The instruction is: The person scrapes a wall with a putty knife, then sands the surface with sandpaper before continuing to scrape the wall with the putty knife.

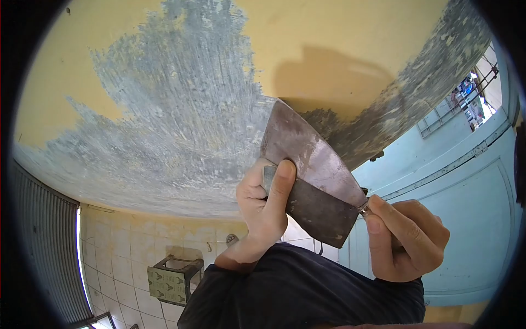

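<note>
My left hand (263, 205) is wrapped round the narrow end of a broad metal scraper blade (312, 148), its thumb pressed on the face. A second, darker blade (323, 211) lies against the first one's lower edge. Thumb and forefinger of my right hand (408, 236) pinch at the right corner, where the two blades meet; whether a small piece sits between those fingertips is hard to make out. Behind the blades stands a yellow wall (339, 27) with a grey scraped patch (181, 98).
A small stool (167, 285) stands on the tiled floor (118, 257) at lower left, near a corrugated shutter (44, 236). Light blue door panels (466, 219) are at the right, with an opening (476, 93) above. A dark strip (405, 104) runs along the wall's edge.
</note>
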Demonstrator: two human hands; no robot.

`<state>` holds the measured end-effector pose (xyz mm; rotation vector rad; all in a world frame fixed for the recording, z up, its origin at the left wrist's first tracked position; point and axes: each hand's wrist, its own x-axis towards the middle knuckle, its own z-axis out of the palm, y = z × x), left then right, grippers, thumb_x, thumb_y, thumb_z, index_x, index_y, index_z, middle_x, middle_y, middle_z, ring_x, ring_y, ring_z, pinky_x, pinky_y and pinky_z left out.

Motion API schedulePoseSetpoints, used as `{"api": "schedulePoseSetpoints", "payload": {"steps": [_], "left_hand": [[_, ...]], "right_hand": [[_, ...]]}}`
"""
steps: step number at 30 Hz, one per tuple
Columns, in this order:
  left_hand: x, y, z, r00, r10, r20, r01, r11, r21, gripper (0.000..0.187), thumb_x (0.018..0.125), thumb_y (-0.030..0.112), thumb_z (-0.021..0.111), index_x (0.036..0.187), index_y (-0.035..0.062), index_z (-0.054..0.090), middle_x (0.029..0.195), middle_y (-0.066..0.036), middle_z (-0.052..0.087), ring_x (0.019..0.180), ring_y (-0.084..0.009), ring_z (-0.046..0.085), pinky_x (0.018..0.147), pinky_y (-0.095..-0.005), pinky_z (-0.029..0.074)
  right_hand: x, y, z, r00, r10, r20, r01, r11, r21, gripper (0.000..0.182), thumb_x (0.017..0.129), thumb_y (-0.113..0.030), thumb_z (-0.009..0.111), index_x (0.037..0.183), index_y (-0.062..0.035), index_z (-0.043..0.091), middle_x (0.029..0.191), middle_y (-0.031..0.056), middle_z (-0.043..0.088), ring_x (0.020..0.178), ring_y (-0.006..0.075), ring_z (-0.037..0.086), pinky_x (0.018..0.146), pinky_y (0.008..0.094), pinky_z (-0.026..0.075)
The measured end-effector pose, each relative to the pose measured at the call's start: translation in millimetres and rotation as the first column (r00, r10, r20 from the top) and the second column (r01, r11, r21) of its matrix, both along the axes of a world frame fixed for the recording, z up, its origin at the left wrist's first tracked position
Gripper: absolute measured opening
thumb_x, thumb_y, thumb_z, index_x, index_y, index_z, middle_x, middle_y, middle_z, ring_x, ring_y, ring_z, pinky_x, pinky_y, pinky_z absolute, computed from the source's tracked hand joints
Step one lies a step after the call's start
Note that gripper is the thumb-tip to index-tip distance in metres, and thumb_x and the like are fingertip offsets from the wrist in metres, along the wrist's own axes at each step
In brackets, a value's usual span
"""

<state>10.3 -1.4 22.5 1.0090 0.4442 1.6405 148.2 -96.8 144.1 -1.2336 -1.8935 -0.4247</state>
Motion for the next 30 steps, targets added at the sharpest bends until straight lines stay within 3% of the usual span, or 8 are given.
{"api": "schedulePoseSetpoints", "payload": {"steps": [6,10,12,19,21,23,27,30], "left_hand": [[6,0,8,0.993,0.002,0.114,0.006,0.997,-0.073,0.023,0.106,0.017,0.052,0.085,0.0059,0.055,0.076,0.004,0.053,0.069,-0.0015,0.043,0.061,-0.0198,0.033],[6,0,1,0.999,-0.010,0.033,0.010,1.000,-0.011,0.023,0.106,0.018,0.052,0.087,0.0049,0.056,0.079,0.002,0.057,0.071,-0.0020,0.047,0.063,-0.0199,0.037],[8,-1,6,0.980,-0.011,0.197,0.031,0.995,-0.099,0.023,0.106,0.020,0.051,0.092,0.0036,0.057,0.083,0.000,0.059,0.073,-0.0033,0.051,0.065,-0.0200,0.041],[7,4,-5,0.997,0.027,0.071,-0.027,1.000,-0.005,0.022,0.107,0.022,0.051,0.102,0.0023,0.059,0.088,-0.003,0.062,0.076,-0.0055,0.055,0.067,-0.0200,0.043],[7,7,-4,0.957,0.013,0.289,-0.002,0.999,-0.039,0.022,0.107,0.022,0.051,0.104,0.0021,0.060,0.091,-0.005,0.064,0.077,-0.0058,0.056,0.067,-0.0200,0.043],[5,3,2,0.963,0.014,0.271,0.002,0.998,-0.057,0.022,0.106,0.021,0.051,0.102,0.0023,0.060,0.091,-0.005,0.064,0.077,-0.0060,0.057,0.067,-0.0202,0.044],[3,4,-10,0.995,0.018,0.100,-0.018,1.000,0.000,0.021,0.106,0.020,0.052,0.098,0.0031,0.061,0.088,-0.004,0.064,0.076,-0.0059,0.057,0.066,-0.0208,0.045],[1,6,-4,0.968,-0.036,0.249,0.036,0.999,0.005,0.020,0.106,0.019,0.052,0.098,0.0032,0.061,0.087,-0.003,0.063,0.076,-0.0050,0.056,0.066,-0.0207,0.044]], "right_hand": [[0,1,-3,0.999,-0.018,0.038,0.017,0.999,0.027,0.036,0.070,-0.001,0.082,0.106,-0.0063,0.078,0.058,0.0023,0.061,0.042,0.0093,0.053,0.038,0.0219,0.035],[2,-2,-1,0.998,-0.030,0.053,0.030,0.999,-0.010,0.038,0.071,-0.002,0.082,0.108,-0.0064,0.078,0.059,0.0020,0.060,0.042,0.0099,0.054,0.038,0.0223,0.036],[0,1,-2,0.998,-0.032,0.049,0.033,0.999,-0.012,0.039,0.071,-0.003,0.082,0.109,-0.0065,0.077,0.059,0.0018,0.060,0.041,0.0100,0.053,0.038,0.0225,0.036],[-4,-1,6,0.996,-0.021,0.090,0.026,0.998,-0.064,0.034,0.071,0.002,0.079,0.106,-0.0022,0.076,0.061,0.0055,0.062,0.046,0.0115,0.058,0.040,0.0223,0.039],[-8,5,4,0.995,-0.021,0.096,0.031,0.993,-0.110,0.033,0.071,0.009,0.076,0.104,0.0023,0.076,0.063,0.0107,0.066,0.047,0.0133,0.059,0.043,0.0222,0.042],[-5,16,-8,0.994,0.072,0.084,-0.078,0.994,0.077,0.037,0.072,-0.004,0.081,0.108,-0.0071,0.077,0.060,0.0004,0.059,0.044,0.0101,0.055,0.038,0.0227,0.037],[-3,1,-4,0.998,-0.030,0.059,0.031,0.999,-0.010,0.036,0.072,-0.004,0.081,0.107,-0.0073,0.078,0.061,0.0003,0.059,0.043,0.0102,0.053,0.039,0.0230,0.037],[-7,1,-3,0.997,-0.054,0.047,0.055,0.998,-0.030,0.035,0.072,-0.003,0.081,0.107,-0.0076,0.078,0.061,0.0002,0.059,0.043,0.0103,0.053,0.039,0.0230,0.037]]}}
